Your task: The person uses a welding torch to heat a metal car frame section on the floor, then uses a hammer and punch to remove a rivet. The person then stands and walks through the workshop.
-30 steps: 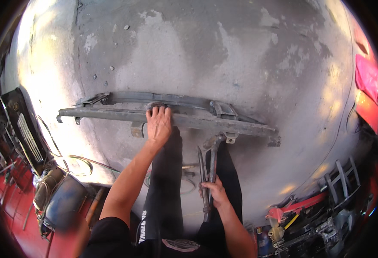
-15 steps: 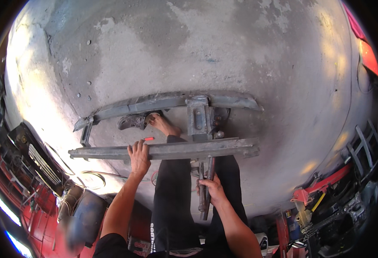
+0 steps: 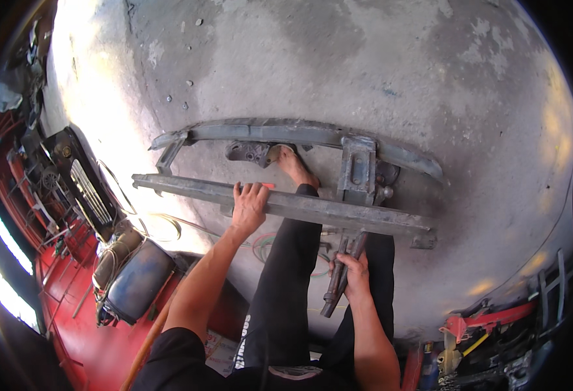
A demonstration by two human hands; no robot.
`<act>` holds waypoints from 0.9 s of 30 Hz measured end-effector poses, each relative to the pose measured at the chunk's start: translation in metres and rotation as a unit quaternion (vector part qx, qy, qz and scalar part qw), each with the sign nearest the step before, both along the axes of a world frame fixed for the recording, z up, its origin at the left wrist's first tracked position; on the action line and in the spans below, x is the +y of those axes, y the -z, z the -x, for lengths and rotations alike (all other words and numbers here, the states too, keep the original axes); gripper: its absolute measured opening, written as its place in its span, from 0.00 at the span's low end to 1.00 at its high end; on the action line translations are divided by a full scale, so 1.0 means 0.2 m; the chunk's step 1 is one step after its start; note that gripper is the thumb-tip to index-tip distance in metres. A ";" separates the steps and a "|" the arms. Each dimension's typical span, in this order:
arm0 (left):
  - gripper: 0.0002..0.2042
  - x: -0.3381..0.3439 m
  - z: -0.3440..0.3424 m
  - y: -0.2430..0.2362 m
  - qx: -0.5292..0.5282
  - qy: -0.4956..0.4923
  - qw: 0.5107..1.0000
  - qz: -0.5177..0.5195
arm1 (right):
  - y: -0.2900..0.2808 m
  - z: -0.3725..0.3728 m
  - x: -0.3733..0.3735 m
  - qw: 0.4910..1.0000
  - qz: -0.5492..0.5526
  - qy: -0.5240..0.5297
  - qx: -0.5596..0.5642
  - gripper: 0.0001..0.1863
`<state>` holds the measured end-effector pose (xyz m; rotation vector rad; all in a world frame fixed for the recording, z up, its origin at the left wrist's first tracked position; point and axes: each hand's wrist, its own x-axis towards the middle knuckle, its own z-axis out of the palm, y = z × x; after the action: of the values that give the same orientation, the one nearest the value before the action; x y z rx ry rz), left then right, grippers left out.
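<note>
Head view: the left hand (image 3: pixel 250 207) is clamped on the near rail of a steel bumper-reinforcement frame (image 3: pixel 345 210), fingers curled over its upper edge, thumb hidden; the frame extends to both sides of this hand and beyond it. The right hand (image 3: pixel 357 274), lower and to the right, is closed around a two-legged steel tool (image 3: pixel 333 285), whose upper end is hidden at the rail. For sound practice, the left hand should bear steadily so that the frame cannot rock, and the bare foot (image 3: pixel 294 166), just beyond that hand between the rails, is best kept clear. Containers: a blue cylindrical tank (image 3: pixel 142 280), left of the left hand and nearer the body; contents cannot be told.
</note>
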<state>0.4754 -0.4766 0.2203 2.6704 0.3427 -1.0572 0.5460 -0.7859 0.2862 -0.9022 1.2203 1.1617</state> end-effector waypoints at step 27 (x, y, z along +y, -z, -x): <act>0.26 -0.02 -0.11 -0.06 0.041 0.012 0.999 0.031 | 0.12 0.08 -0.10 0.999 0.028 -0.035 -0.029 0.20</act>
<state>0.4977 -0.4800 0.2322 2.5879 0.2909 -1.1683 0.5299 -0.8068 0.2616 -1.0202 1.1866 1.1536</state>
